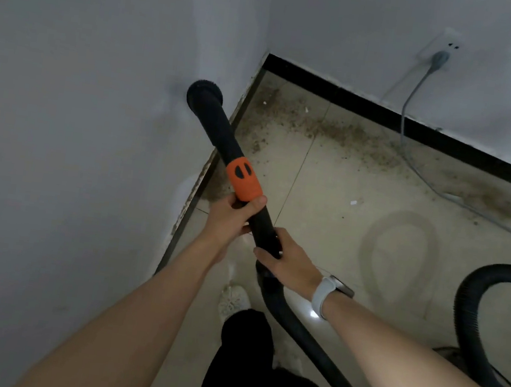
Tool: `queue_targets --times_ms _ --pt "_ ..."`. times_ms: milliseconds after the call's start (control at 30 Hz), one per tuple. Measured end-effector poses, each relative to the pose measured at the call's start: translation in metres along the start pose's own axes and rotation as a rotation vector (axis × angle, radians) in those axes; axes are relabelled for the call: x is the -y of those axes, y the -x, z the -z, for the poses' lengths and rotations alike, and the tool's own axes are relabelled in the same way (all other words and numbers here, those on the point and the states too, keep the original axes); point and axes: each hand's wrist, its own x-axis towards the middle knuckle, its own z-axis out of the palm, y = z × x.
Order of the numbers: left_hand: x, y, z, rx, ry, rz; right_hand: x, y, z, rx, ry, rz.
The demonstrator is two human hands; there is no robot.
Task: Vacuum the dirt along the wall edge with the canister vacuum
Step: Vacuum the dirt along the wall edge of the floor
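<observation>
Barely begun. Left hand (235, 210) wrapped round the vacuum wand (222, 138), right hand (288, 256) gripping just behind. Brush head (204, 95) raised ahead against the wall. Dirt (330, 130) beyond, along the skirting, still unswept.

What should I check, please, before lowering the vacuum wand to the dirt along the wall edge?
1. Grip: left hand holds the wand just below the orange collar, right hand grips lower down: ok.
2. Nozzle on the floor: not ok, it is raised in front of the left wall.
3. Dirt located: ok, a band along the black baseboard.
4. Power: ok, plug is in the socket.
5. Cord clear of the path: not ok, it trails through the dirt.
6. Suction on: cannot tell.
</observation>
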Motion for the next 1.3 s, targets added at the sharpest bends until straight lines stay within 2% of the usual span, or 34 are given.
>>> queue_targets --times_ms 133,233,367,433,567,767,900,1133,1300 --pt "0.013 -0.014 -0.01 -0.024 -0.007 -0.024 -0.019 -0.014 -0.001 -0.056 0.046 0.06" --pt "0.014 -0.034 -0.017 -0.078 0.061 -0.002 -0.042 -0.017 0.012 -0.005 0.118 0.052" --pt "0.024 -0.068 -0.028 -0.099 0.021 -0.005 -0.071 -0.031 0.031 0.04 0.209 0.037" --pt "0.035 -0.086 -0.037 -0.087 0.017 -0.016 -0.083 -0.05 0.036 -0.025 0.219 0.058" --pt "0.062 -0.126 -0.048 -0.073 0.03 -0.055 -0.107 -0.099 0.037 -0.3 0.125 0.137" --pt "0.113 -0.191 -0.041 -0.046 0.048 -0.085 -0.156 -0.175 0.038 -0.475 0.396 0.308" --pt "0.155 -0.233 -0.04 -0.044 0.032 -0.092 -0.183 -0.224 0.025 -0.484 0.48 0.332" --pt "0.198 -0.289 -0.01 -0.038 -0.001 -0.085 -0.211 -0.279 -0.004 -0.471 0.479 0.355" --pt "0.225 -0.299 0.008 -0.092 0.064 -0.111 -0.22 -0.295 -0.016 -0.376 0.514 0.386"
